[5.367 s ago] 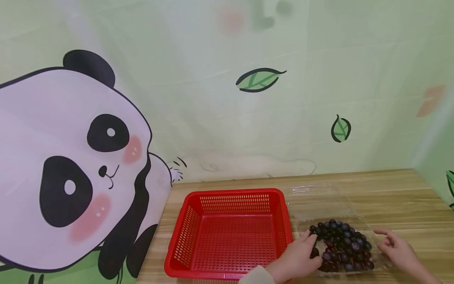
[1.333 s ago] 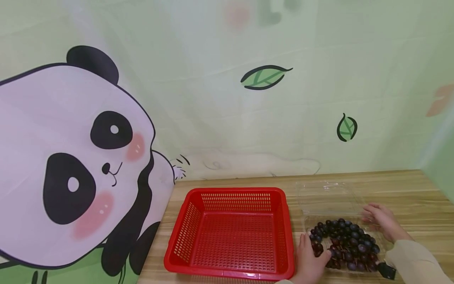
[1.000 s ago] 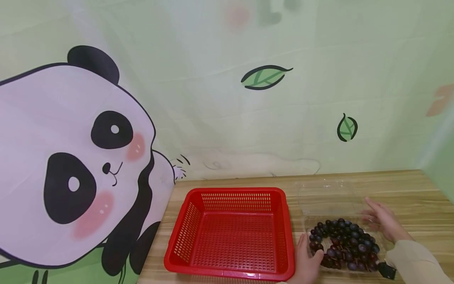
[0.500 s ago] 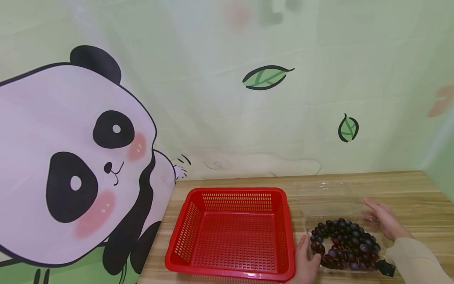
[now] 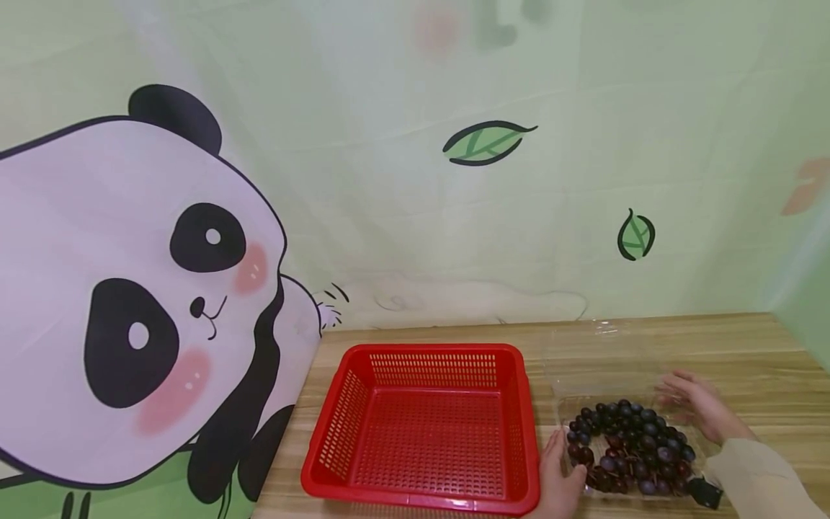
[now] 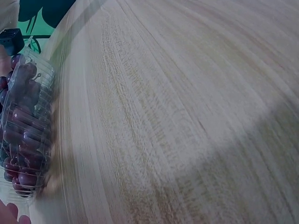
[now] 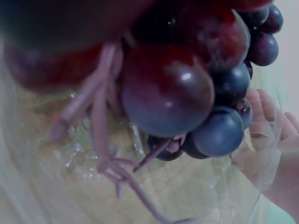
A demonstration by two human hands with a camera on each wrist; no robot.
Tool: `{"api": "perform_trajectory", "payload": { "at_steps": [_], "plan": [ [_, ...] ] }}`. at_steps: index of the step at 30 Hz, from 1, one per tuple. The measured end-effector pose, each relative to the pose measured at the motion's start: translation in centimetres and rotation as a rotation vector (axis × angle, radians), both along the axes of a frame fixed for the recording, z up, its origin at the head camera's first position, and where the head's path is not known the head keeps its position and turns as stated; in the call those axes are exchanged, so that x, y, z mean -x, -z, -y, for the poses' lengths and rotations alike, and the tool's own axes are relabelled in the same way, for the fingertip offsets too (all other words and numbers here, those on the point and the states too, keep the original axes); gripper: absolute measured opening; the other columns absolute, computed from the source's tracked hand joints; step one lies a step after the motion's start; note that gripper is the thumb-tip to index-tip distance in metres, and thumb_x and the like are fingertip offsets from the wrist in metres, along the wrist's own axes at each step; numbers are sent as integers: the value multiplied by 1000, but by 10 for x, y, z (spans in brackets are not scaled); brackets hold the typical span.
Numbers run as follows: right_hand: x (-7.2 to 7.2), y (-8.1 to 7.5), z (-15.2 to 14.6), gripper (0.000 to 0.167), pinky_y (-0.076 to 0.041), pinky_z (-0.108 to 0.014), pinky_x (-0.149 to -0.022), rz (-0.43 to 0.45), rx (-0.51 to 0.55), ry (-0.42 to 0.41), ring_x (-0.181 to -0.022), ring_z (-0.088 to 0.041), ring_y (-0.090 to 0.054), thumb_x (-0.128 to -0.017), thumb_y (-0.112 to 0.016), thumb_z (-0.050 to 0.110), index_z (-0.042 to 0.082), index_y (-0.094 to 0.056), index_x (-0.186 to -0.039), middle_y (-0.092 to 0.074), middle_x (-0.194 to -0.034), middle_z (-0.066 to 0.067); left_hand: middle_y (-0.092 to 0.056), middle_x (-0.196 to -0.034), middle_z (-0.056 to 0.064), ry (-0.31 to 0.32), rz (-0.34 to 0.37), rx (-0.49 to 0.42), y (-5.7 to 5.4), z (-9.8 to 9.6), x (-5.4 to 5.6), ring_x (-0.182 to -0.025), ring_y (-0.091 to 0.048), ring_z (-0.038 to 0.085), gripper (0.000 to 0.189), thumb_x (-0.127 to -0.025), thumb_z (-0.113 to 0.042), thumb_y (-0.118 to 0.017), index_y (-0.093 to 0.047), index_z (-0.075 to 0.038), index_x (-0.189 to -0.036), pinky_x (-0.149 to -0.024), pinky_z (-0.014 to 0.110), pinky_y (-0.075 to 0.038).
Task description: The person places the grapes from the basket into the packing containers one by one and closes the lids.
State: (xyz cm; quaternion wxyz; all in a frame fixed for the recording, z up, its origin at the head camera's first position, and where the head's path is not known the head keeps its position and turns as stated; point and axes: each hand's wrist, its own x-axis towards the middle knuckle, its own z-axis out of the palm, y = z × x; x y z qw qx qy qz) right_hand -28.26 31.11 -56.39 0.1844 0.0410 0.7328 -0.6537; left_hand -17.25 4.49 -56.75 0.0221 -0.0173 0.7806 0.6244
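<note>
Dark purple grapes (image 5: 638, 447) fill a clear plastic clamshell box (image 5: 565, 411), whose lid (image 5: 603, 360) lies swung back at the far side. My left hand (image 5: 559, 479) rests along the box's left side, fingers straight and thumb apart. At the right far corner, by the lid's hinge, my right hand (image 5: 700, 407) touches the box with extended fingers, their tips partly behind clear plastic. The right wrist view shows grapes (image 7: 168, 88) and bare stems up close, with the hand's fingers (image 7: 261, 112) beyond the box wall. In the left wrist view, fingertips (image 6: 11, 214) show below the box.
A red plastic basket (image 5: 418, 497) with slotted walls and nothing inside stands left of the box, close by my left hand. Both stand on a wood-grain table (image 5: 746, 346). Behind rises a pale green backdrop (image 5: 389, 216) printed with a panda and leaves.
Since the oldest frame my right hand has moved from the box's right side to its far corner. My left hand has drawn back from the grapes. The lid's far edge has lately risen slightly.
</note>
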Motion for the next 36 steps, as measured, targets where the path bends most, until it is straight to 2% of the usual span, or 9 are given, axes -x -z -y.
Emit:
{"api": "perform_trajectory", "payload": {
  "at_steps": [1, 3, 8, 11, 14, 17, 22, 27, 36],
  "plan": [
    [0, 0, 0, 86, -48, -32, -72, 0, 20, 10, -77, 4, -58, -91, -40, 38, -10, 17, -134, -59, -82, 27, -46, -130, 17, 0, 3, -2, 0, 0, 0, -123, -39, 30, 55, -73, -2, -62, -46, 5, -124, -102, 35, -32],
    [-6, -9, 5, 85, -47, -31, -72, 5, 43, 23, -76, 5, -57, -91, -42, 34, -8, 19, -134, -57, -80, 28, -46, -130, 17, 0, 7, -4, 0, 0, 0, -123, -39, 31, 55, -72, -2, -62, -46, 5, -125, -102, 36, -32],
    [-12, -16, 8, 81, -47, -25, -70, -4, 96, 63, -77, 4, -58, -91, -45, 30, 0, 13, -139, -56, -80, 29, -45, -131, 18, 5, 25, -14, 0, -1, 0, -124, -38, 32, 55, -73, -1, -62, -46, 5, -125, -102, 39, -31],
    [-13, -15, 7, 63, -46, -21, -68, -19, 165, 70, -78, 2, -59, -92, -44, 28, 16, -6, -139, -57, -82, 30, -44, -132, 17, 2, 26, -18, 0, 0, 0, -124, -37, 32, 56, -73, -2, -62, -46, 5, -125, -103, 38, -31],
    [-14, -14, 6, 36, -46, -21, -68, -27, 224, 65, -79, 1, -60, -91, -45, 26, 31, -25, -121, -60, -84, 28, -44, -132, 18, -2, 5, -15, 1, -1, 0, -124, -38, 32, 56, -72, -1, -62, -46, 5, -125, -103, 37, -31],
    [-14, -14, 5, 23, -47, -21, -68, -25, 286, 75, -79, 0, -61, -91, -46, 24, 33, -30, -106, -62, -85, 26, -44, -131, 18, -6, -6, -21, 0, -1, 0, -124, -38, 31, 56, -71, -2, -62, -46, 6, -125, -103, 34, -31],
    [-13, -17, 4, 20, -49, -21, -70, -22, 365, 85, -79, -4, -62, -91, -46, 22, 31, -34, -105, -63, -85, 23, -45, -130, 19, -7, -22, -17, 1, -1, 1, -123, -39, 31, 56, -71, -1, -62, -46, 7, -124, -102, 33, -33],
    [-14, -20, 4, 21, -48, -20, -70, -5, 342, 81, -78, -2, -61, -91, -47, 21, 33, -36, -104, -62, -85, 23, -45, -130, 19, -5, -8, -15, 1, -1, 1, -123, -39, 31, 56, -71, -1, -62, -46, 7, -124, -102, 33, -33],
    [-16, -25, 3, 23, -47, -20, -69, -42, 357, 41, -79, 0, -59, -92, -45, 16, 34, -39, -104, -64, -87, 21, -46, -130, 17, -9, 18, -12, 1, -1, 1, -123, -39, 32, 55, -71, 0, -63, -47, 5, -124, -102, 36, -33]
  ]
}}
